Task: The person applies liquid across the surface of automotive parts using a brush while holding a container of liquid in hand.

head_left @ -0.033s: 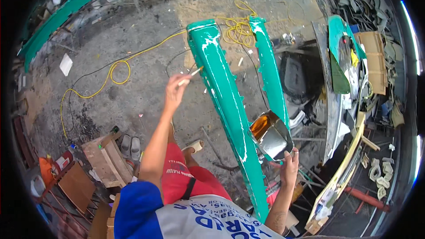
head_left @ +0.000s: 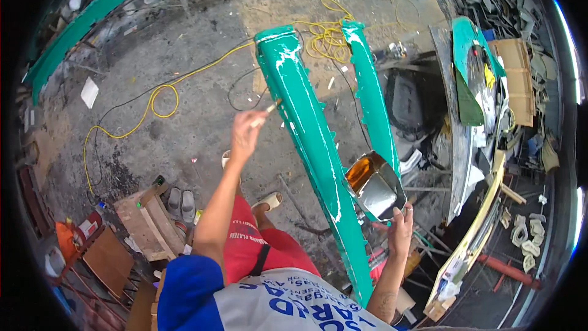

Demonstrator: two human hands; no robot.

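My left hand [head_left: 246, 132] is closed round a slim brush [head_left: 271, 108] with a pale handle. Its tip meets the left edge of a long green panel [head_left: 306, 129], which has white streaks and glossy patches. In my right hand [head_left: 401, 227] is a cut-open metal can [head_left: 376, 193], gripped by its near rim. Amber liquid or residue shows inside the can's far part, and the can hangs over the gap between the panel and a second, narrower green panel [head_left: 373, 86]. My fingertips on the far side of the can's rim are partly hidden.
A yellow cord [head_left: 162, 98] loops across the concrete floor, coiled beyond the panels. At the near left stand a wooden box [head_left: 147, 220] and grey slippers [head_left: 180, 203]. On the right are a cluttered bench edge [head_left: 468, 245], another green part [head_left: 468, 86] and piled scrap.
My left hand and the brush have moved slightly nearer to me along the panel's left edge. The whole view has shifted a little; my right hand keeps its hold on the can.
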